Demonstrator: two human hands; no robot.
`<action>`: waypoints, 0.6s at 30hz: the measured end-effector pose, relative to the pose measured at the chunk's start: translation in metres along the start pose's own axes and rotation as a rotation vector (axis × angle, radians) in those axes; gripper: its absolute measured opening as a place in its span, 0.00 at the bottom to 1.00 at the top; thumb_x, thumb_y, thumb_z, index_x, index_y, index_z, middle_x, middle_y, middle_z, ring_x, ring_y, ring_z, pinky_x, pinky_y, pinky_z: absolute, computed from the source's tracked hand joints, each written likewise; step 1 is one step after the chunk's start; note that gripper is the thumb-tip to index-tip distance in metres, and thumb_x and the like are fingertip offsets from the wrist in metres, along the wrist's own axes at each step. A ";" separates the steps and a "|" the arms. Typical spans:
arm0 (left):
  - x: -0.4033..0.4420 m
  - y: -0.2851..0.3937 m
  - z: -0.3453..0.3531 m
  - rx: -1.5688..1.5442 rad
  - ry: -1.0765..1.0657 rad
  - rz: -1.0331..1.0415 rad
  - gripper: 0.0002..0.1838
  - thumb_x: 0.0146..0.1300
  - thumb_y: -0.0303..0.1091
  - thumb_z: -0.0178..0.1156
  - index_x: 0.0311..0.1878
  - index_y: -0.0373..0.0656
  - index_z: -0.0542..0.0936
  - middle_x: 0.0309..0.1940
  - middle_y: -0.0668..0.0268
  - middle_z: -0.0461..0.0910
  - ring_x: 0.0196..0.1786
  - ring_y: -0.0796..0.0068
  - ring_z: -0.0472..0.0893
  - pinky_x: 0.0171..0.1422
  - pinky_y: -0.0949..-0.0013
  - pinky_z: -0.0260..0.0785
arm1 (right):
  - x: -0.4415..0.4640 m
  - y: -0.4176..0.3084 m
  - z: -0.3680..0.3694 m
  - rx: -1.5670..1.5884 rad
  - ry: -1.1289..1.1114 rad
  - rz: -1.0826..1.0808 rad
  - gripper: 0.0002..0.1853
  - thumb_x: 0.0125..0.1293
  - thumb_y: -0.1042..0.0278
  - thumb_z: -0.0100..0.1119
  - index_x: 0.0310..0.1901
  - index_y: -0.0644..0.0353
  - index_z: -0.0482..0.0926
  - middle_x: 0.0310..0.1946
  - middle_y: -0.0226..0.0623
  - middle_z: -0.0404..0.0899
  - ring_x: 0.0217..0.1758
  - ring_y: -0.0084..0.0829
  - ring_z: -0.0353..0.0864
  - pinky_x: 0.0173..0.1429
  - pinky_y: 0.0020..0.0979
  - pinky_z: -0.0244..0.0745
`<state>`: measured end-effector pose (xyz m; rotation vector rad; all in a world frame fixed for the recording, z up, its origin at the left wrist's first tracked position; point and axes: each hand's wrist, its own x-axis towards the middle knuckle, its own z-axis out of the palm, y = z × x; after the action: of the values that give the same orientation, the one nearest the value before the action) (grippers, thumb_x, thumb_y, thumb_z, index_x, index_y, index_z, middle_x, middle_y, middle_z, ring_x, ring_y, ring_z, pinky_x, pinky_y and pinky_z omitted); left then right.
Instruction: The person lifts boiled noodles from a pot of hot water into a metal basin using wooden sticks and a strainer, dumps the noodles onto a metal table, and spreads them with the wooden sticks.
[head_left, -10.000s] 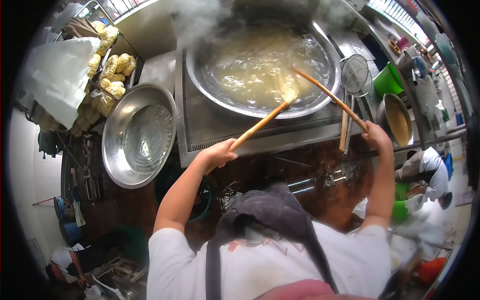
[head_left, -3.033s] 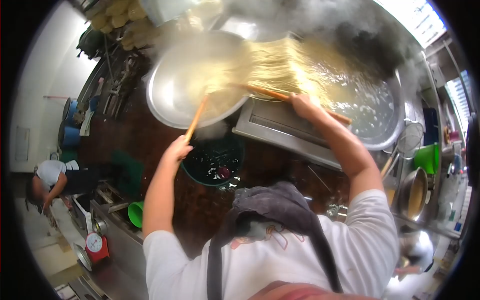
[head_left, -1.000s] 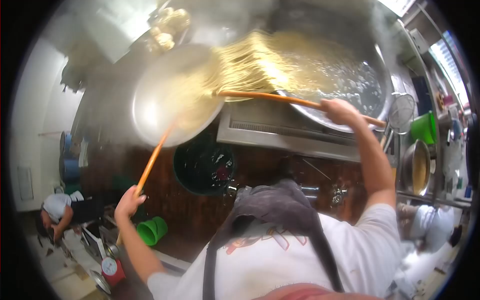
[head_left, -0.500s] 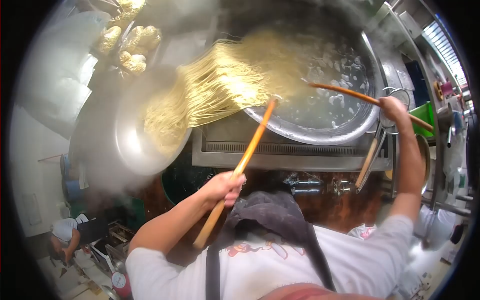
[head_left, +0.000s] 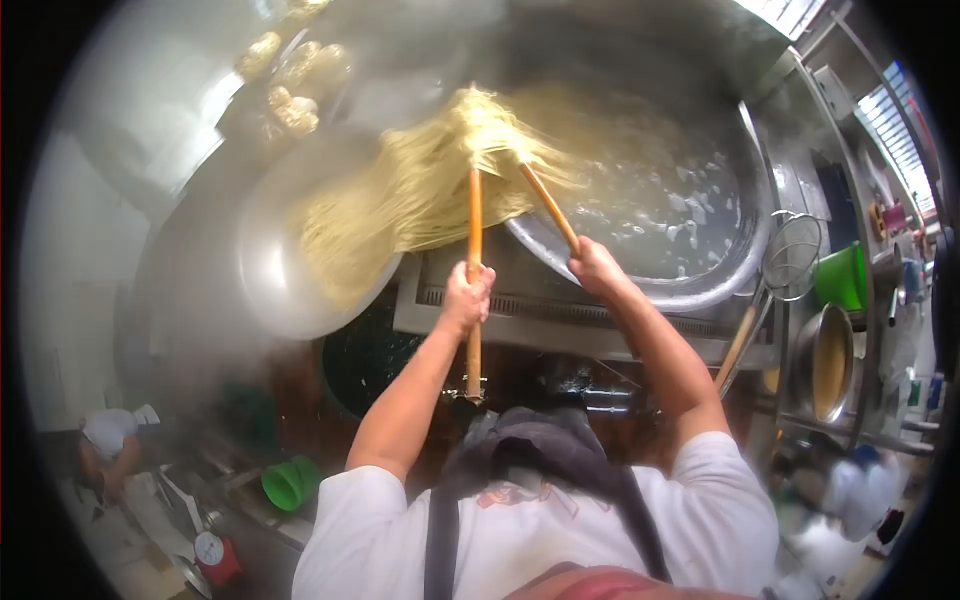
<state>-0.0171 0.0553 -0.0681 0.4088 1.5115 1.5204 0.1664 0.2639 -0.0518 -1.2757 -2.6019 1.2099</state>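
Observation:
My left hand (head_left: 468, 297) is closed around a long wooden stick (head_left: 475, 220) that points away from me. My right hand (head_left: 598, 268) grips a second wooden stick (head_left: 548, 203), slanting up to the left. The far ends of both sticks are in a mass of yellow noodles (head_left: 420, 190), which hides the tips. These noodles stretch from a shiny metal basin (head_left: 270, 270) on the left to a large round pot (head_left: 690, 294) of bubbling water on the right. Steam blurs the basin's outline.
A wire strainer (head_left: 793, 250) leans at the pot's right, near a green container (head_left: 842, 277) and a metal bowl (head_left: 826, 362). Bagged noodle bundles (head_left: 295, 110) lie at back left. A person (head_left: 108, 440), a green bucket (head_left: 290, 483) and a red scale (head_left: 217, 558) are at lower left.
My right hand has swung left from the pot's right side, bringing its stick into the noodles beside the other. My left hand has moved forward, its stick now nearly upright in view. The noodles are bunched.

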 end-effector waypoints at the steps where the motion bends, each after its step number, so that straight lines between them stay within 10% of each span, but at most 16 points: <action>1: -0.016 0.021 -0.014 -0.048 0.000 0.006 0.15 0.72 0.42 0.63 0.42 0.45 0.68 0.21 0.71 0.69 0.12 0.81 0.65 0.13 0.74 0.57 | -0.005 -0.032 0.002 -0.001 -0.010 -0.034 0.14 0.63 0.65 0.60 0.45 0.67 0.75 0.39 0.60 0.83 0.47 0.59 0.82 0.52 0.52 0.76; 10: -0.104 0.109 -0.180 -0.336 0.235 0.083 0.13 0.75 0.43 0.59 0.42 0.46 0.69 0.22 0.75 0.63 0.16 0.86 0.62 0.18 0.76 0.57 | -0.012 -0.262 0.103 -0.148 -0.100 -0.295 0.13 0.60 0.73 0.56 0.42 0.72 0.80 0.37 0.59 0.85 0.43 0.54 0.87 0.48 0.48 0.81; 16: -0.117 0.020 -0.312 0.084 0.210 -0.240 0.17 0.72 0.42 0.61 0.31 0.49 0.65 0.16 0.73 0.64 0.14 0.80 0.64 0.16 0.69 0.60 | 0.011 -0.201 0.172 -0.483 -0.168 -0.449 0.10 0.66 0.71 0.54 0.43 0.68 0.80 0.38 0.51 0.86 0.44 0.49 0.88 0.47 0.45 0.83; 18: -0.171 0.006 -0.335 0.603 0.249 -0.309 0.14 0.70 0.40 0.63 0.42 0.42 0.70 0.19 0.67 0.70 0.17 0.76 0.71 0.20 0.65 0.66 | 0.003 -0.155 0.142 -0.633 -0.168 -0.385 0.10 0.68 0.70 0.52 0.44 0.66 0.80 0.38 0.50 0.86 0.45 0.47 0.88 0.48 0.44 0.84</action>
<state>-0.1890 -0.2791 -0.0648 0.3122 2.1200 0.8785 0.0153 0.1179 -0.0538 -0.6483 -3.2883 0.4599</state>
